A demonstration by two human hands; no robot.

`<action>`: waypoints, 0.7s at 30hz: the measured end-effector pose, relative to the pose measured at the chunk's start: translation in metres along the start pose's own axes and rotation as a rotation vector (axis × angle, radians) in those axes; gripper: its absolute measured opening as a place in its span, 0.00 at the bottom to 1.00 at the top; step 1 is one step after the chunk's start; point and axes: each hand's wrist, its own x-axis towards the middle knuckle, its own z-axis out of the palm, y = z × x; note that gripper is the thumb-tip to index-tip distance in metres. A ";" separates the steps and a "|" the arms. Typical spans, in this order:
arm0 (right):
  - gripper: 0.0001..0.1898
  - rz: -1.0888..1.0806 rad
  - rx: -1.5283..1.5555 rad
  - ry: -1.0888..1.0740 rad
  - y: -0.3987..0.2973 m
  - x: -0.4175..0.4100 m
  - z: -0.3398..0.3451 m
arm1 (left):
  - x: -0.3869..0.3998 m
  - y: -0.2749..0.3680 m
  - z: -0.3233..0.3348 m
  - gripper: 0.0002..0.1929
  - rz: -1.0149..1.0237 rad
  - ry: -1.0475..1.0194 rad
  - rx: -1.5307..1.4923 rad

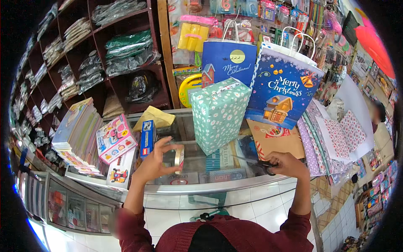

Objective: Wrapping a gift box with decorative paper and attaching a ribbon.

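Note:
My left hand [150,163] pinches a flat roll of pale gold ribbon or tape [179,159] between thumb and fingers, held on edge above the glass counter [189,178]. In my right hand [288,164] is a pair of scissors [267,164] with dark handles. Its blades point left over the glass, and whether they are parted is hard to tell. Between and beyond my hands stands an upright box wrapped in green daisy-print paper [220,116], touched by neither hand.
Behind the box stand two blue Christmas gift bags [277,91] [231,60]. A brown paper bag [292,141] and patterned wrapping sheets [318,151] lie right. Stacked books [77,132], a pink toy box [116,138], a blue box [147,138] and a yellow envelope [156,118] sit left.

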 end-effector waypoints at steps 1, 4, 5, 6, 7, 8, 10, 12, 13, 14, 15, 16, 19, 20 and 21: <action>0.20 -0.020 0.046 0.038 -0.013 0.008 0.004 | -0.001 0.002 -0.004 0.46 -0.008 0.003 0.003; 0.20 -0.096 0.133 0.053 -0.033 0.031 0.012 | 0.000 0.003 -0.011 0.46 -0.075 -0.054 0.003; 0.20 -0.153 0.178 0.032 -0.038 0.039 0.013 | 0.002 0.003 -0.012 0.46 -0.093 -0.066 -0.024; 0.20 -0.113 0.240 0.008 -0.047 0.046 0.014 | 0.004 0.002 -0.013 0.46 -0.112 -0.079 -0.053; 0.20 -0.114 0.241 0.008 -0.054 0.054 0.017 | 0.005 0.003 -0.014 0.46 -0.113 -0.080 -0.051; 0.21 -0.195 0.215 0.020 -0.060 0.061 0.019 | 0.006 0.005 -0.016 0.46 -0.127 -0.092 -0.059; 0.24 -0.277 0.195 -0.013 -0.060 0.074 0.020 | 0.007 0.002 -0.017 0.46 -0.134 -0.109 -0.070; 0.24 -0.268 0.169 -0.043 -0.063 0.085 0.022 | 0.008 -0.005 -0.014 0.45 -0.115 -0.105 -0.181; 0.24 -0.262 0.142 -0.076 -0.064 0.090 0.023 | 0.009 -0.004 -0.015 0.45 -0.115 -0.106 -0.182; 0.24 -0.225 0.133 -0.107 -0.066 0.094 0.025 | 0.010 -0.001 -0.015 0.45 -0.108 -0.114 -0.170; 0.24 -0.223 0.132 -0.108 -0.066 0.097 0.027 | 0.011 0.001 -0.016 0.45 -0.102 -0.121 -0.158; 0.25 -0.247 0.126 -0.127 -0.066 0.101 0.030 | 0.011 0.000 -0.015 0.45 -0.102 -0.121 -0.161; 0.25 -0.276 0.114 -0.154 -0.065 0.107 0.032 | 0.012 -0.002 -0.015 0.45 -0.085 -0.133 -0.196; 0.25 -0.283 0.109 -0.158 -0.065 0.109 0.032 | 0.013 -0.001 -0.015 0.46 -0.087 -0.133 -0.173; 0.25 -0.283 0.108 -0.160 -0.065 0.110 0.032 | 0.013 -0.001 -0.016 0.46 -0.088 -0.132 -0.149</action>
